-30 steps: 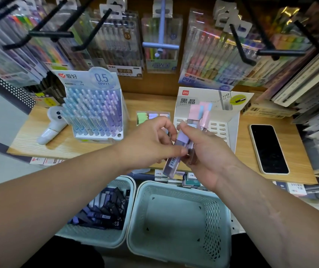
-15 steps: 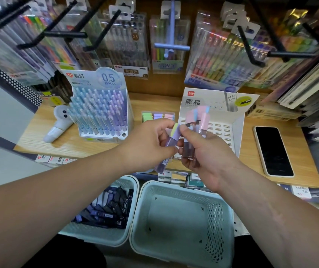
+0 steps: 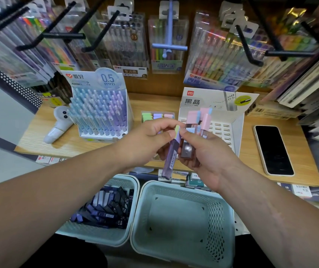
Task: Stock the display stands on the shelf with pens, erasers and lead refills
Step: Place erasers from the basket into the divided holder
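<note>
Left hand (image 3: 145,140) pinches the cap end of a purple refill (image 3: 169,161) at centre; right hand (image 3: 210,157) grips a bunch of pink-capped refills (image 3: 193,130) just beside it; lead stand (image 3: 218,105) at 1 o'clock on the shelf (image 3: 38,136); pen stand (image 3: 100,113) at 10 o'clock; basket (image 3: 96,235) of dark refills (image 3: 108,209) at 7 o'clock.

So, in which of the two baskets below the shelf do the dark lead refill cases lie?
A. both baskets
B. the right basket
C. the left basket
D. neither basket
C: the dark lead refill cases are piled in the left basket, while the right basket shows only its bare bottom.
</note>
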A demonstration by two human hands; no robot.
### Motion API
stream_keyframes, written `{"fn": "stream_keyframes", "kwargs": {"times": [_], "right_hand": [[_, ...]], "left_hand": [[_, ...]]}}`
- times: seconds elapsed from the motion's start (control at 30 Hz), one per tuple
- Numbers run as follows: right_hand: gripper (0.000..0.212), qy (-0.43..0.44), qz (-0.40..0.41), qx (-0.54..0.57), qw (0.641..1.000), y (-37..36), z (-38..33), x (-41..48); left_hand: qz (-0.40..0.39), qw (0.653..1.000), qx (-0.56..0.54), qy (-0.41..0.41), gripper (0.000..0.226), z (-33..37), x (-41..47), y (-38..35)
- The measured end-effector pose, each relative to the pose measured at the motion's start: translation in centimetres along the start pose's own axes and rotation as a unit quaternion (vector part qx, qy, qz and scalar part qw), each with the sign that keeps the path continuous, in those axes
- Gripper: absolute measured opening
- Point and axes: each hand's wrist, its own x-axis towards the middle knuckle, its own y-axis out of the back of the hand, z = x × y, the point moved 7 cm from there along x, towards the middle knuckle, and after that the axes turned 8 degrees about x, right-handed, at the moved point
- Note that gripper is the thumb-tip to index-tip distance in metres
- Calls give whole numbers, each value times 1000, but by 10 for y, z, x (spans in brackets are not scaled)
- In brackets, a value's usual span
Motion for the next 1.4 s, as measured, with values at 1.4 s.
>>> {"fn": "stream_keyframes", "kwargs": {"times": [1.4], "right_hand": [[18, -49, -1, -27, 998, 9, -5, -10]], "left_hand": [[164, 859, 474, -103, 15, -17, 23, 41]]}}
